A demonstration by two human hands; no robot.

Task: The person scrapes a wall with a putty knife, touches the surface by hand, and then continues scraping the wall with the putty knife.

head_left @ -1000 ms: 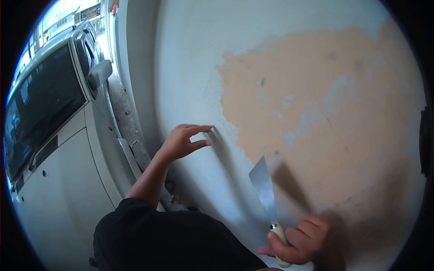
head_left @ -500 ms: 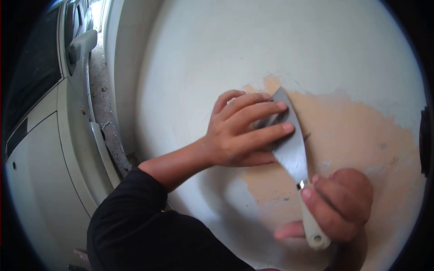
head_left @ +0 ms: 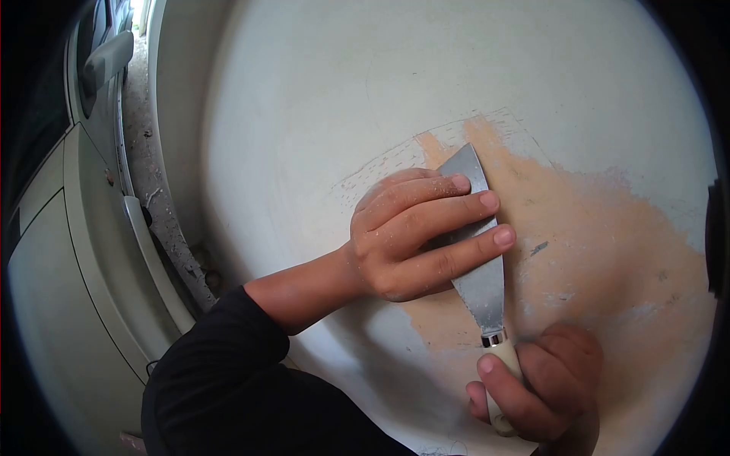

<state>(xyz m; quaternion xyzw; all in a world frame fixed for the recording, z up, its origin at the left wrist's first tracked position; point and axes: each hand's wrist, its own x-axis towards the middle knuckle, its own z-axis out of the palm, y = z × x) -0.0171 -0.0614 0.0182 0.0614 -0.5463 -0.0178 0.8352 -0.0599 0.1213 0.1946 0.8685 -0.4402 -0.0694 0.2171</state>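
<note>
A putty knife with a wide metal blade [head_left: 484, 296] and a cream handle [head_left: 505, 357] lies slanted against a pale wall [head_left: 319, 99]. My left hand [head_left: 418, 232] rests over the blade, fingers stretched across its face; the thumb is mostly hidden beneath. Around the handle, my right hand [head_left: 551, 384] is closed, with its thumb and fingers on either side. Behind the knife, a tan-orange patch [head_left: 585, 228] spreads over the wall with ragged edges. Short scratch marks and thin curved lines surround its upper edge. White specks dot the left fingers.
A light-coloured car [head_left: 91, 251] stands close on the left, its side mirror [head_left: 108, 61] jutting toward the wall. Between car and wall runs a narrow strip of littered ground [head_left: 156, 163]. A dark object [head_left: 715, 239] shows at the right edge.
The view has shifted a little. The knife's handle has swung left and down in view with my right hand, whose fingers now wrap closer around it. My left hand stays on the blade.
</note>
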